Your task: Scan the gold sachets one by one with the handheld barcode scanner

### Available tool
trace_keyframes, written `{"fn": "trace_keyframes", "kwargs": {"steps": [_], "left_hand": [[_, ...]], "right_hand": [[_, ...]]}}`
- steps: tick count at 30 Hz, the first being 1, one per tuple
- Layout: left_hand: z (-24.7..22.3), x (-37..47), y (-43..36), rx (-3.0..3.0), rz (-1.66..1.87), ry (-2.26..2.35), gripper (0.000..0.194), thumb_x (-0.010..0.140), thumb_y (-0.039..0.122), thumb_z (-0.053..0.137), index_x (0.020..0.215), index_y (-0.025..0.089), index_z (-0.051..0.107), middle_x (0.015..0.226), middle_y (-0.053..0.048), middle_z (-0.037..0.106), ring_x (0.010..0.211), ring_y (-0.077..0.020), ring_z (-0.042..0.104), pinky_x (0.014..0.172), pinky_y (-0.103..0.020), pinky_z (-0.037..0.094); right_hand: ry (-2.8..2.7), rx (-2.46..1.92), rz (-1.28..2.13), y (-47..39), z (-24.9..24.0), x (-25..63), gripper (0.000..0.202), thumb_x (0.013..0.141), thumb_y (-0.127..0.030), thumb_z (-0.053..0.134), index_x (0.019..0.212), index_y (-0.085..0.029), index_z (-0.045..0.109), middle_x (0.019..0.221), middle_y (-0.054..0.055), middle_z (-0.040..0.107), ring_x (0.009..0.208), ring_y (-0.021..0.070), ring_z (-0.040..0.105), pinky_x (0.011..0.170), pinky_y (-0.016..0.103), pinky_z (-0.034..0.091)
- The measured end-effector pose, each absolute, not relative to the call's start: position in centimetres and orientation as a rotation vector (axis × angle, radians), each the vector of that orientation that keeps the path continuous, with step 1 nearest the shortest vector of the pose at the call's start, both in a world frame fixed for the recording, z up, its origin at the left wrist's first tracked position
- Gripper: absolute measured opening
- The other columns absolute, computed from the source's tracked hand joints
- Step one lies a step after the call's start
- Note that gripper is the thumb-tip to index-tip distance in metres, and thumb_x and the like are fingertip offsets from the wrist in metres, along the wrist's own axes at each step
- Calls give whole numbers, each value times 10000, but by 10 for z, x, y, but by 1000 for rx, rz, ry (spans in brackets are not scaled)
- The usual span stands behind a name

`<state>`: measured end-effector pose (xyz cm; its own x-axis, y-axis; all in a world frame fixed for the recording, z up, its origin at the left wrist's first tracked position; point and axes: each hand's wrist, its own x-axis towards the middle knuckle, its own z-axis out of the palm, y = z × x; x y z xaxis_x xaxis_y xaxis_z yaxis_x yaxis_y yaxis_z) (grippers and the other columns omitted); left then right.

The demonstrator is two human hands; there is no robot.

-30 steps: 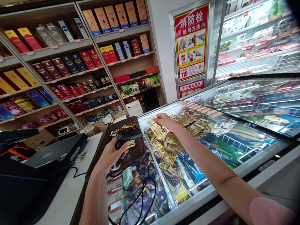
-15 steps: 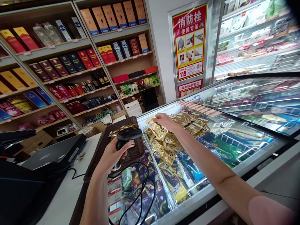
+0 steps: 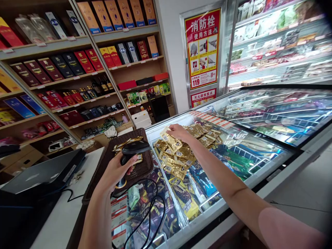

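My left hand [image 3: 118, 170] is wrapped round the handle of a black barcode scanner [image 3: 135, 147], whose head points right over a brown wicker basket [image 3: 143, 165]. Some gold packets [image 3: 129, 141] lie inside that basket. Between the fingers of my right hand [image 3: 178, 132] is a gold packet [image 3: 171, 141], lifted at the top of a heap of similar gold packets [image 3: 176, 168]. The heap rests on the glass top of a chest freezer. From the scanner a black cable [image 3: 149, 212] loops down across the freezer.
Frozen goods in bright wrappers [image 3: 184, 200] show in the chest freezer [image 3: 261, 193]. At left, a dark monitor or laptop-like device [image 3: 46, 171] stands on a white counter [image 3: 64, 221]. Shelves [image 3: 103, 38] of boxes and bottles line the back wall, beside a red poster [image 3: 202, 48].
The view has swung slightly right, so everything sits further left. Both hands keep their holds on the scanner and the packet, with little visible movement of their own.
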<state>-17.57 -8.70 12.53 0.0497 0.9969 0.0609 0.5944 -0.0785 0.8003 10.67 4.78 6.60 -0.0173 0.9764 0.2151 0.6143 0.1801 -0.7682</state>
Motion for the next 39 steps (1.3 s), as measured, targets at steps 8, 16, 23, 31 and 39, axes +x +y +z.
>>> {"fn": "trace_keyframes", "kwargs": {"steps": [8,16,23,31,39], "left_hand": [[136,-230,-90,1639,1000,1846,563,626,712,707,814,194,594,543,11,584,524,-153,534,477,-234,363],[145,-292,-110,1398,1205,2090,616,601,742,705,863,195,600,598,-16,630,564,-195,597,507,-270,416],[139,-296,-106,1389,1266,2047,575,629,736,682,806,196,595,564,-19,612,530,-186,581,507,-277,418],[137,-292,-108,1431,1305,1904,587,611,744,696,803,201,581,631,-21,625,565,-184,594,536,-283,454],[142,-298,-112,1417,1325,1984,569,649,729,682,811,193,579,586,-13,632,553,-170,585,522,-262,423]], "right_hand": [[-1904,-2049,25,46,35,113,265,889,-199,564,1098,-92,686,1119,221,668,1102,319,596,875,365,417],[-2173,-1691,-53,41,48,19,305,954,-329,516,1124,-122,660,1128,183,658,1066,302,582,828,357,432],[-2392,-1609,-107,76,59,-99,325,861,-134,568,1171,-84,650,1224,227,619,1179,310,532,900,358,412],[-2523,-1499,-164,98,31,-112,234,832,-58,560,992,-84,727,1049,203,710,1057,279,614,955,379,356],[-2157,-1420,-44,72,47,-72,347,909,-89,444,1125,-175,702,1093,138,716,1093,263,607,889,338,420]]}}
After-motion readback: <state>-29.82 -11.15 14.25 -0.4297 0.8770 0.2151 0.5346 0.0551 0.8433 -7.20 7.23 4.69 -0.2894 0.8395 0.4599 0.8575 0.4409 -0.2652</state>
